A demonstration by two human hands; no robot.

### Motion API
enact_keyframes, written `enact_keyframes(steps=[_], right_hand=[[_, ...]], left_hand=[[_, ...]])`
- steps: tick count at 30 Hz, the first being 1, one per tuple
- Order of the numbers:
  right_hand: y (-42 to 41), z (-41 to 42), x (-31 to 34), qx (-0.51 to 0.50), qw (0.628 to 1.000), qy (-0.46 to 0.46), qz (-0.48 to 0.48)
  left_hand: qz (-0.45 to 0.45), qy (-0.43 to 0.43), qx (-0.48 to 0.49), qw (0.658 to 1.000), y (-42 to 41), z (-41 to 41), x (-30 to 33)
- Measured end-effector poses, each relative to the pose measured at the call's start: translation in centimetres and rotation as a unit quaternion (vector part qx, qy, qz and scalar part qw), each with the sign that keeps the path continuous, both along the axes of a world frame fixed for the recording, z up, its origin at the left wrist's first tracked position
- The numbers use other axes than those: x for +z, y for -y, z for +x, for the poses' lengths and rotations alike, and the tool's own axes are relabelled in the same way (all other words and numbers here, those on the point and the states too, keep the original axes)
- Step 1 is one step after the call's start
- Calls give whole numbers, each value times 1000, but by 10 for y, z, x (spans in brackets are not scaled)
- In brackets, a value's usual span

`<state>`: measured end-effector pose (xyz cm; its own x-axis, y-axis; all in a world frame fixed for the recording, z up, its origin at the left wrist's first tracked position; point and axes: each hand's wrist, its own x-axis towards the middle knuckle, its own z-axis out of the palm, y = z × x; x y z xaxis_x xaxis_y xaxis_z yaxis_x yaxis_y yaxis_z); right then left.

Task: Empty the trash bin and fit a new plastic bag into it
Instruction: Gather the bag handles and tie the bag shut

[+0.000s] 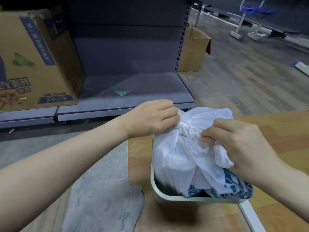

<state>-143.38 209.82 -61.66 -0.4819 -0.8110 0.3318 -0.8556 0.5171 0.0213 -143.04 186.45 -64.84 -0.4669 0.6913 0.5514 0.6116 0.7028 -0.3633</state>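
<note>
A full white plastic bag (180,158) with blue print near its bottom sits in a pale green trash bin (168,197) on the floor. Its top is twisted into a knot (187,128). My left hand (150,118) grips one gathered end of the bag at the knot's left side. My right hand (240,144) pinches the other end on the right, and a loose white tail hangs from its fingers. Both hands are closed on the plastic just above the bin's rim.
A grey metal shelf unit (127,96) stands ahead with a large printed cardboard box (33,61) on its left. A smaller open cardboard box (192,51) sits behind the shelf's right post. Flat cardboard (275,131) lies under and to the right of the bin.
</note>
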Motion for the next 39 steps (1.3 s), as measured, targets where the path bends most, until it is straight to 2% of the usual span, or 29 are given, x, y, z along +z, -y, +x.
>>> enact_keyframes(steps=[6,16,25,31,33,35,37,39], right_hand=[[1,2,0,4,1000,-3,-26],[-1,0,-8,8,990,91,-107],[-9,-1,-3,-36,960,224,-165],[-6,13,53,-33,906,330,-263],[8,19,59,-70,934,288,-199],[22,25,53,-132,974,182,-31],[30,25,40,-154,979,113,69],[31,24,32,-161,976,109,99]], left_hand=[[-10,-29,-11,999,2,-5,-4],[23,0,-18,1000,-1,-8,-9],[37,29,40,998,4,-1,-8],[83,114,67,988,2,6,-6],[104,132,76,983,-1,9,-7],[125,142,82,978,-2,11,-7],[127,146,83,978,-2,11,-6],[110,135,79,982,-2,9,-6]])
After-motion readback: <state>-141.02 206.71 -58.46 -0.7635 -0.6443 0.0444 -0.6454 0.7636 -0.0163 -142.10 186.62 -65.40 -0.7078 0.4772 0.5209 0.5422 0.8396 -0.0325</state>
